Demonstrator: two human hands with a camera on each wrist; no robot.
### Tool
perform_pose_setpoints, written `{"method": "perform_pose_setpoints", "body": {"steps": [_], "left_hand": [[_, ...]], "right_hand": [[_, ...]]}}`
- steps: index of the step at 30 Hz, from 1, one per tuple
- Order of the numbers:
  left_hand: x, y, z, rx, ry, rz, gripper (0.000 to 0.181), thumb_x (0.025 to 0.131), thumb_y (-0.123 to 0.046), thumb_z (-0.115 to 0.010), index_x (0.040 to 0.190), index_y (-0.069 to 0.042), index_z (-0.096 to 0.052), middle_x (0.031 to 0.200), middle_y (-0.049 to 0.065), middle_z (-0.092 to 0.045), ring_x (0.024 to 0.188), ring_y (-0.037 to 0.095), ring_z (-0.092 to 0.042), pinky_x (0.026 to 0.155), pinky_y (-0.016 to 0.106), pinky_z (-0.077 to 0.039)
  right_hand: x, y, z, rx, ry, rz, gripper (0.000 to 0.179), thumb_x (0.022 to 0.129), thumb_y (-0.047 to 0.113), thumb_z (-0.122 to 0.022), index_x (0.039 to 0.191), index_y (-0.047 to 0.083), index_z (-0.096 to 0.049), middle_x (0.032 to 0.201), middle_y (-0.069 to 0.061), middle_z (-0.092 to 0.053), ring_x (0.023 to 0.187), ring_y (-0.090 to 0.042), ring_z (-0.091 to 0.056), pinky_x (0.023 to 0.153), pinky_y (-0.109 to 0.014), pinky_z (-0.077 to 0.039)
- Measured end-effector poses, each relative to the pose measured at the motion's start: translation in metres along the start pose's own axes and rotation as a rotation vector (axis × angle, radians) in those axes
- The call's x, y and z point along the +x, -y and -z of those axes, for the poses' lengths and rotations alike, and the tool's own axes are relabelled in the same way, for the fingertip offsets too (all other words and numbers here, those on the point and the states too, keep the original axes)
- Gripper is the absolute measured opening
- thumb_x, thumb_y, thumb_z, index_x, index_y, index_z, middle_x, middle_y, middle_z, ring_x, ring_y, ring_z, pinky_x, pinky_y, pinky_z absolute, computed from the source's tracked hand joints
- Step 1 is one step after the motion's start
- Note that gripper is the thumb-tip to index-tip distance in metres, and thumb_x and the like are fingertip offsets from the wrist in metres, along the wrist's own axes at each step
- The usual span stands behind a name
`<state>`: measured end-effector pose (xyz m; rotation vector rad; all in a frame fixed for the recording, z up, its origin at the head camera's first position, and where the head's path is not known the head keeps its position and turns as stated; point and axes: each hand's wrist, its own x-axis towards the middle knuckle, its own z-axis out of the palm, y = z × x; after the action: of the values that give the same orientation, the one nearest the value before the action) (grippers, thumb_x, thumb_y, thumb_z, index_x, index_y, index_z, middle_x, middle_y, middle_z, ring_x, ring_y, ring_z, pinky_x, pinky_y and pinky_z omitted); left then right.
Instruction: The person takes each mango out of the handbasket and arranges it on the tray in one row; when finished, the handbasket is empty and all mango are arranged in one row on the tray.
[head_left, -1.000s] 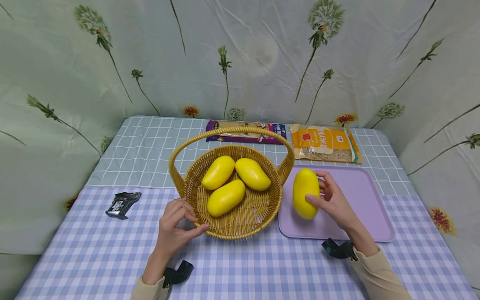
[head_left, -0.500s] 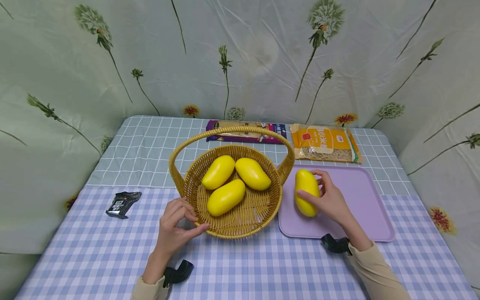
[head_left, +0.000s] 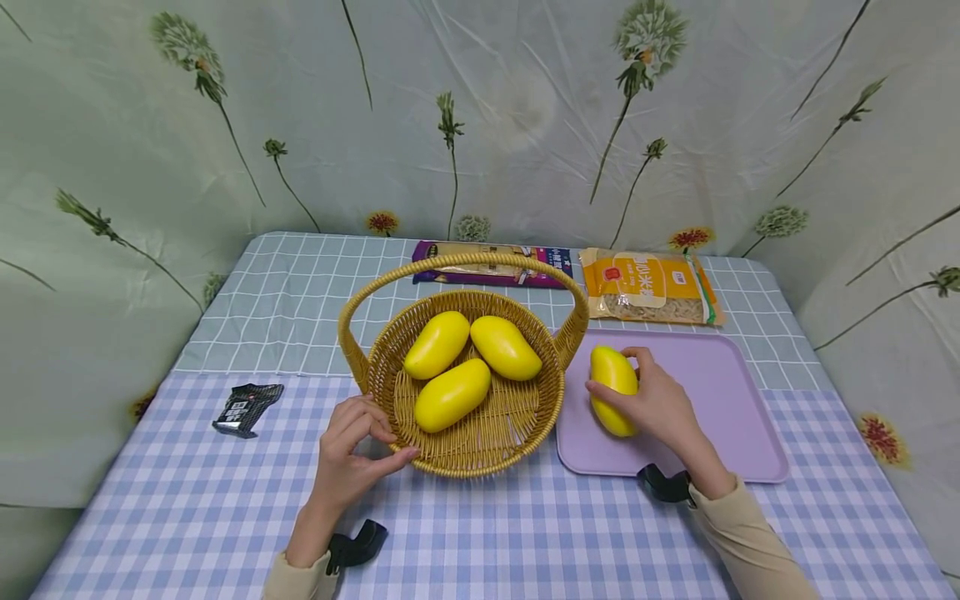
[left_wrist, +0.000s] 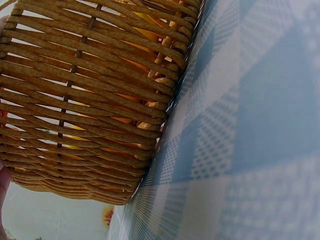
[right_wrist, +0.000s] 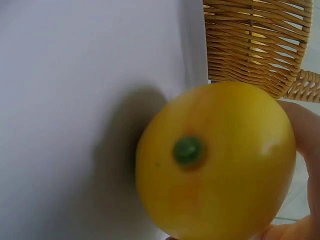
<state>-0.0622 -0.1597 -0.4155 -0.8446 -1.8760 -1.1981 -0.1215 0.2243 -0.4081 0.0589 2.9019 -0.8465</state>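
My left hand (head_left: 352, 450) grips the near left rim of a woven wicker basket (head_left: 480, 462), thumb inside the rim. Three yellow mangoes lie in the basket: a left one (head_left: 437, 345), a right one (head_left: 506, 348) and a front one (head_left: 452, 395). To the right, my right hand (head_left: 660, 404) holds another mango (head_left: 611, 379) by its sides at the left part of a lilac tray (head_left: 720, 408). In the right wrist view, this mango's green stem end (right_wrist: 189, 151) faces the camera beside its shadow. Whether it touches the tray is unclear. The left wrist view shows the basket's woven wall (left_wrist: 85, 100).
Behind the basket lies a purple noodle packet (head_left: 491, 265), beside an orange food bag (head_left: 651, 287). A small black wrapper (head_left: 246, 410) lies on the checked cloth (head_left: 465, 542) at left. The basket's tall handle (head_left: 457, 261) arches over the mangoes. A floral curtain (head_left: 525, 125) stands behind.
The mango in my right hand has come down toward the tray, and the hand has turned and shifted slightly left over it. My left hand and the basket have stayed put.
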Motion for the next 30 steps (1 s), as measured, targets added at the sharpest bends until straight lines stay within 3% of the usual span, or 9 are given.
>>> {"method": "perform_pose_setpoints", "body": {"steps": [21,30], "left_hand": [[-0.0039,0.0043,-0.0011,-0.007,-0.002,-0.003,0.039,0.079,-0.034,-0.078,0.065,-0.01,-0.052,0.072,0.004,-0.053,0.073,0.022,-0.048,0.094,0.033,-0.037],[-0.0025,0.0031,-0.0017,-0.008,-0.003,-0.008,0.039,0.079,-0.034,-0.078,0.065,-0.009,-0.052,0.071,0.004,-0.053,0.072,0.022,-0.048,0.093,0.033,-0.038]], "right_hand": [[0.0035,0.0104,-0.0043,-0.123,0.038,-0.016,0.093,0.082,0.074,-0.046,0.135,-0.003,-0.037,0.112,-0.026,-0.049,0.079,-0.035,-0.052,0.059,-0.037,-0.039],[0.0028,0.0069,-0.0058,-0.099,0.046,-0.007,0.086,0.087,0.071,-0.039,0.137,0.001,-0.035,0.116,-0.022,-0.048,0.084,-0.034,-0.05,0.063,-0.04,-0.039]]}}
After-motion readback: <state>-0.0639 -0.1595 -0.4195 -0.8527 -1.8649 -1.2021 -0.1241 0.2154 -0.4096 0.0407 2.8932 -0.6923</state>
